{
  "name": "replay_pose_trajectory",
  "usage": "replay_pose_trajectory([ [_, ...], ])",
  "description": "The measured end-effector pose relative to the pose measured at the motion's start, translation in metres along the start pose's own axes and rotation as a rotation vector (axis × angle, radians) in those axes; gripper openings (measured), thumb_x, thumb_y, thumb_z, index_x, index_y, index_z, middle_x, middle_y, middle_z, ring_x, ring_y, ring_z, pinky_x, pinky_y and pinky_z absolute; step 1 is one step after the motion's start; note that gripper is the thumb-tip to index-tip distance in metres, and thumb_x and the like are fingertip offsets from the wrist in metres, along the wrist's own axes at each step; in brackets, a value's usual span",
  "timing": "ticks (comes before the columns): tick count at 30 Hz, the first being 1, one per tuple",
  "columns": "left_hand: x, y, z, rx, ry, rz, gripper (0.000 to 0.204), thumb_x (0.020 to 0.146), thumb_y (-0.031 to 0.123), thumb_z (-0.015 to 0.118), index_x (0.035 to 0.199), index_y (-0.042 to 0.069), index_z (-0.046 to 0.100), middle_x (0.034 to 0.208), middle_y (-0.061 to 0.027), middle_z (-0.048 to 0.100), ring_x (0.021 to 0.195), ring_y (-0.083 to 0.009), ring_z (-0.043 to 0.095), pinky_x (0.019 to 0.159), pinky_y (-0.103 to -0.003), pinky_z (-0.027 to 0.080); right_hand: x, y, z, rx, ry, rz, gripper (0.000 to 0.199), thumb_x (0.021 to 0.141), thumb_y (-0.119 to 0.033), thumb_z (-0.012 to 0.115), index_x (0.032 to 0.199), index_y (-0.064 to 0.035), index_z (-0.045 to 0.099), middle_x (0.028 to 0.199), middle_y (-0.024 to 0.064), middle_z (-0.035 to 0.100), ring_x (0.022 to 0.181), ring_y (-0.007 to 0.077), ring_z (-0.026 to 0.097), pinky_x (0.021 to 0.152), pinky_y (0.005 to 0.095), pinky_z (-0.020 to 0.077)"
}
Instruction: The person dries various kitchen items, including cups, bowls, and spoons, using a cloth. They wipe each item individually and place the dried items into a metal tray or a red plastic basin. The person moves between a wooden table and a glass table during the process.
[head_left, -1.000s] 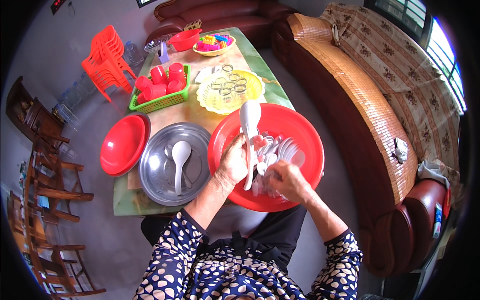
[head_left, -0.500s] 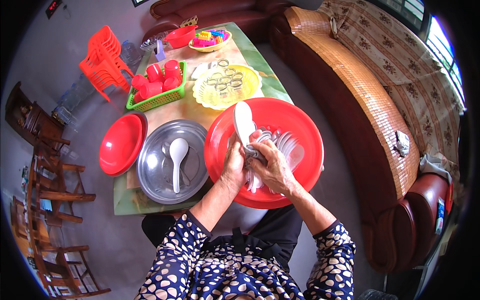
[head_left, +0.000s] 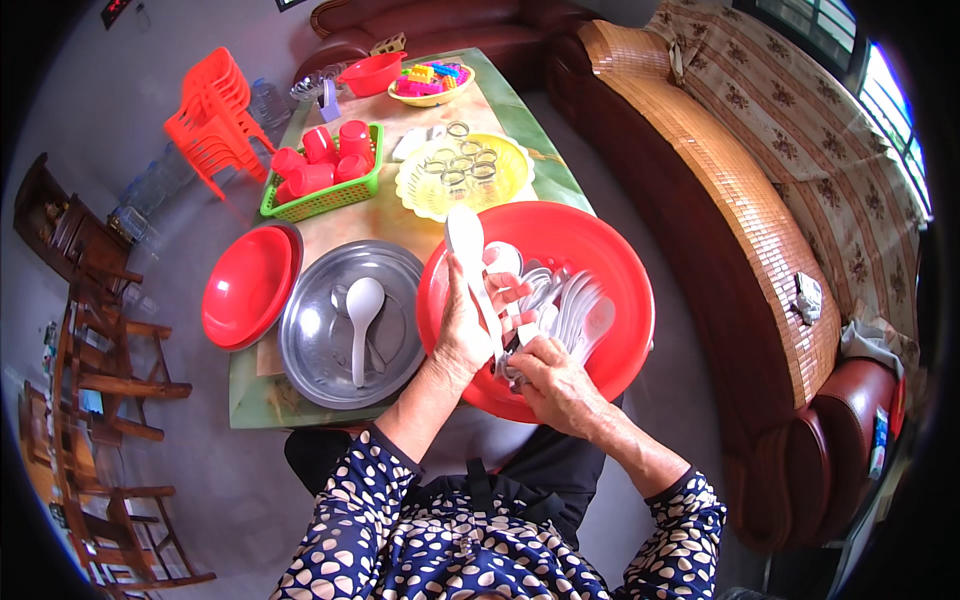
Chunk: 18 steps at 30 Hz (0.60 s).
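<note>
My left hand (head_left: 462, 328) holds a white serving spoon (head_left: 464, 236) by its handle, bowl end up, with the thumb along it and the fingers partly spread. Closed around a crumpled grey cloth (head_left: 512, 372), my right hand (head_left: 560, 388) is at the lower end of that handle. Both hands are over a large red basin (head_left: 628, 270). Inside it lie several white spoons (head_left: 580, 305), mostly pointing the same way, and a round white piece partly hidden behind my left fingers. Left of it, a grey metal basin (head_left: 300, 350) holds another white serving spoon (head_left: 365, 298) and smaller spoons.
Farther along the table (head_left: 545, 150) stand a yellow tray (head_left: 408, 188) of small glasses, a green basket (head_left: 318, 207) of red cups, a bowl of toy blocks (head_left: 425, 99) and a red bowl (head_left: 372, 72). A red basin (head_left: 245, 290) overhangs the left edge. A long sofa (head_left: 640, 230) runs along the right.
My right hand has slid with the cloth from the spoon's upper part down to its handle end. The left fingers have opened somewhat, and the spoon has shifted slightly left.
</note>
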<state>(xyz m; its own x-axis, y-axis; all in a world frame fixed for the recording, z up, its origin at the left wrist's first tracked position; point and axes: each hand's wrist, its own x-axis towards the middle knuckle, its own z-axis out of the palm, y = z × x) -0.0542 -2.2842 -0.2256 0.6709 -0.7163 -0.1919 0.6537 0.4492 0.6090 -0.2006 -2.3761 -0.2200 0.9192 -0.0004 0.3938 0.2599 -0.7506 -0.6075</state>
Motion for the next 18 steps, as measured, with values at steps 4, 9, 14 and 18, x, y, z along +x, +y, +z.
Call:
replay_pose_trajectory([
  [4,0.004,0.006,-0.004,0.137,-0.067,0.007,0.074,0.077,0.073,0.041,0.12,0.012,0.042,0.099,-0.0109,0.059,0.094,-0.0236,0.058,0.073,-0.043,0.051,0.023,-0.006,-0.022,0.204,0.156,0.134,0.029,0.068,0.006,0.059,0.097,-0.0004,0.058,0.089,0.014,0.052,0.084,0.0328,0.054,0.072,0.0393,0.0462],
  [9,-0.008,-0.003,0.01,0.2,-0.134,-0.005,0.079,0.08,0.072,0.034,0.125,0.008,0.041,0.107,-0.0111,0.058,0.098,-0.0202,0.057,0.067,-0.027,0.053,0.049,0.001,0.003,0.126,0.238,-0.031,0.035,0.065,0.004,0.06,0.099,-0.0044,0.059,0.095,0.0139,0.052,0.091,0.0329,0.051,0.073,0.0398,0.0438],
  [14,-0.011,-0.004,0.008,0.309,-0.201,-0.159,0.072,0.083,0.067,0.036,0.127,0.01,0.039,0.106,-0.0071,0.058,0.085,-0.0153,0.062,0.06,-0.029,0.057,0.073,0.028,-0.002,-0.008,0.303,0.005,0.026,0.069,0.005,0.058,0.094,-0.0025,0.06,0.092,0.013,0.052,0.089,0.0325,0.052,0.077,0.0388,0.0439],
  [18,-0.009,-0.011,0.01,0.497,0.09,-0.117,0.067,0.083,0.067,0.038,0.122,0.012,0.044,0.081,0.0013,0.049,0.056,-0.0056,0.051,0.036,-0.018,0.041,0.084,0.033,-0.005,-0.153,0.372,0.068,0.026,0.069,0.003,0.058,0.094,-0.0014,0.06,0.091,0.0138,0.053,0.089,0.0327,0.052,0.076,0.0397,0.0449],
])
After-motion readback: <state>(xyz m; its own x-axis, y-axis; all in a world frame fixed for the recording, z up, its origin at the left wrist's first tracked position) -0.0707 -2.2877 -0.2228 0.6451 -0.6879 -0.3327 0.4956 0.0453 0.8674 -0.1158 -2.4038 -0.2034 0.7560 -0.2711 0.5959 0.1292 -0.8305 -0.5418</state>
